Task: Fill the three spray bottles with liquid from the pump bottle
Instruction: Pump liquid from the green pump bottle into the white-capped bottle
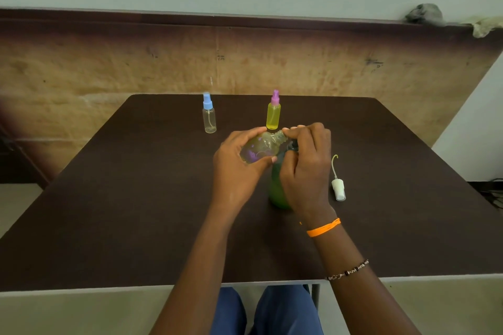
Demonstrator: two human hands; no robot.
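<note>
So the open spray bottle (258, 148) is up off the table, tipped over so its long axis runs left to right, threaded neck pointing right toward the pump bottle (277, 185). The left hand (236, 168) has its fingers wrapped around the body of it. The right hand (307, 163) sits on top of the green pump bottle just beside it, fingers curled over the dark pump head, nozzle right at the neck. That's the bit that matters imo: mouth needs to stay lined up under the spout or it dribbles.

Its white sprayer cap (338, 187) lies on the table (136, 198) to the right. Further back, the pink-capped bottle (273, 113) looks full of yellow liquid, the blue-capped bottle (209, 114) looks empty.
</note>
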